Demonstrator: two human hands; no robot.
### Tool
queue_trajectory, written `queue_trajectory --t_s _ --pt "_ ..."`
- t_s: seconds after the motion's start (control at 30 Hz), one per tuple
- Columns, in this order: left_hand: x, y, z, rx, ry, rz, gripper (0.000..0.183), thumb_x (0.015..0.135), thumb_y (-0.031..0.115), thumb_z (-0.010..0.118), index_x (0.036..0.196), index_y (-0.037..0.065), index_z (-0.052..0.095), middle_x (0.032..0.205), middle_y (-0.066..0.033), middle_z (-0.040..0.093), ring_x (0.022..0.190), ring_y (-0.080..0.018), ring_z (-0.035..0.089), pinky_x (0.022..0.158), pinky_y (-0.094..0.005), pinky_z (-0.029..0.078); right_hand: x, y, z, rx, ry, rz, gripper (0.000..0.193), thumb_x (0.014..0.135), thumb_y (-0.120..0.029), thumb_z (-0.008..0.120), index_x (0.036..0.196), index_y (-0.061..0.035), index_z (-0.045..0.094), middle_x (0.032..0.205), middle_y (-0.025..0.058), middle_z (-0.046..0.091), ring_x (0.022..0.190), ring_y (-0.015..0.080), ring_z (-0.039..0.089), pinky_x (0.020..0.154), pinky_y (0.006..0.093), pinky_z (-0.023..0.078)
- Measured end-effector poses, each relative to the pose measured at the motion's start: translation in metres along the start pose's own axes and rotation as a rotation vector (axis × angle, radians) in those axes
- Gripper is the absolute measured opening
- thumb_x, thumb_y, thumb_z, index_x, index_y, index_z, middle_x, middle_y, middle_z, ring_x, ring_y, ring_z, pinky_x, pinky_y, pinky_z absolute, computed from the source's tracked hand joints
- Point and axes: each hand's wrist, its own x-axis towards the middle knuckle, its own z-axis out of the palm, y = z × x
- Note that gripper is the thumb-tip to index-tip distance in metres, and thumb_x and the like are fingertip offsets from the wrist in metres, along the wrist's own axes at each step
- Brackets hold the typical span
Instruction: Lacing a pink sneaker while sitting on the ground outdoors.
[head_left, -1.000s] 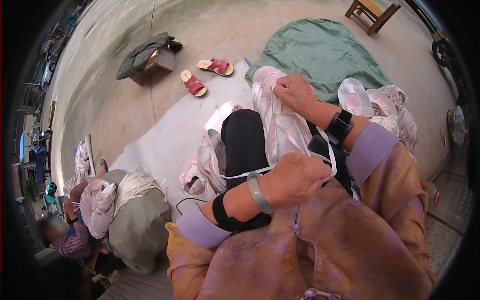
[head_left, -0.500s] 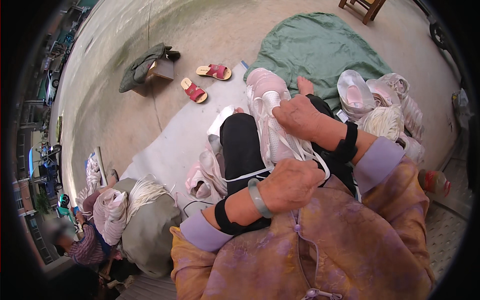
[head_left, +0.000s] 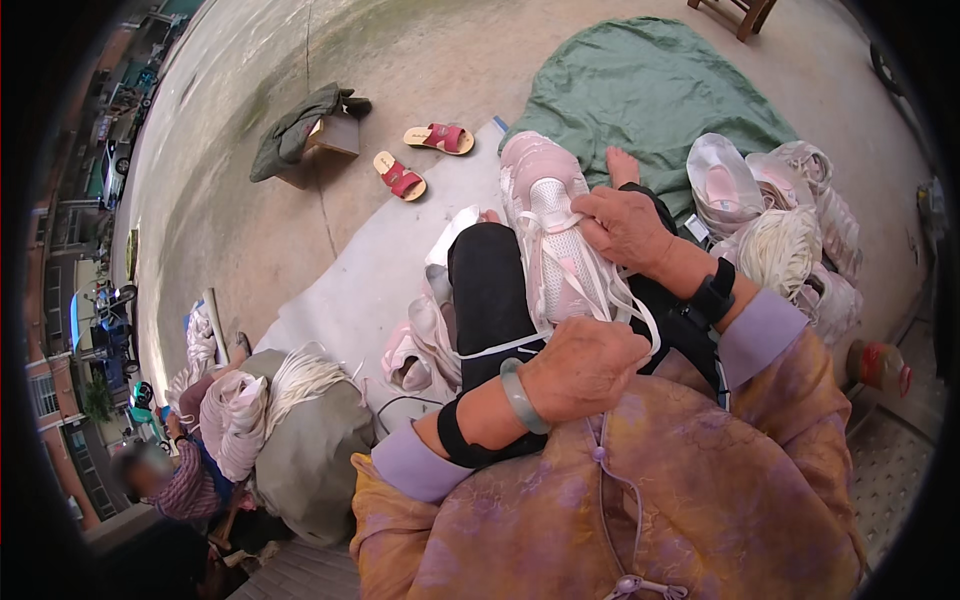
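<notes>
In the head view, the pink-and-white mesh sneaker [head_left: 556, 247] lies lengthwise on the person's lap between the black-trousered knees, tongue uppermost, toe pointing away. The right hand [head_left: 628, 232] is narrowed to a pinch at the edge of its eyelet row; whether lace is caught there too, I cannot tell. The left hand [head_left: 585, 368] is curled into a fist, apparently around the flat white shoelace [head_left: 655, 332], which loops slack between it and the shoe.

To lace well, the right fingers should brace the eyelet edge while the left draws the lace in line with the hole, taking up slack evenly, without twists. The tongue should stay flat and centred, and loose strands clear of the strand being pulled. The knees can steady the sole.

As for containers, a transparent plastic bottle with a red cap [head_left: 880, 367] lies at the far right; its contents are unclear. Beyond the sandals, a dark green padded garment [head_left: 298, 132] drapes a brown box-shaped block [head_left: 335, 136], so any opening is hidden. In the heap at right, an open white-lined shoe [head_left: 724, 185] shows a pink insole, near a cream bundle of laces [head_left: 780, 247].
</notes>
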Motion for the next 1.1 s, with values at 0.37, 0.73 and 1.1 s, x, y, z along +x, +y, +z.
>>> queue_trajectory --t_s 0.37,0.73,1.1 --pt "-0.005 -0.001 -0.013 -0.005 0.02 0.009 0.004 0.076 0.005 0.056 0.077 0.002 0.053 0.068 -0.0145 0.051 0.066 -0.0352 0.054 0.056 -0.0421 0.041 -0.008 0.0 0.008 0.6 0.125 0.583 0.018 0.079 -0.015 0.05 0.08 0.0008 0.058 0.061 0.0116 0.058 0.056 0.0191 0.057 0.056 0.0299 0.045" --pt "-0.029 -0.011 -0.021 -0.009 0.096 0.018 0.003 0.079 0.005 0.056 0.078 0.003 0.054 0.063 -0.0142 0.049 0.058 -0.0348 0.052 0.049 -0.0379 0.04 0.049 -0.013 -0.005 0.04 -0.155 0.339 0.039 0.078 -0.038 0.057 0.069 -0.0008 0.06 0.066 0.018 0.059 0.067 0.0347 0.058 0.064 0.0405 0.044" --pt "-0.024 0.059 -0.034 -0.026 -0.116 0.376 0.02 0.068 0.01 0.058 0.084 0.002 0.05 0.069 -0.0107 0.052 0.061 -0.0305 0.056 0.048 -0.0383 0.043 0.061 -0.01 -0.002 -0.04 -0.299 0.36 0.04 0.073 -0.04 0.063 0.072 -0.0009 0.058 0.079 0.0197 0.061 0.078 0.0348 0.059 0.067 0.0432 0.044"
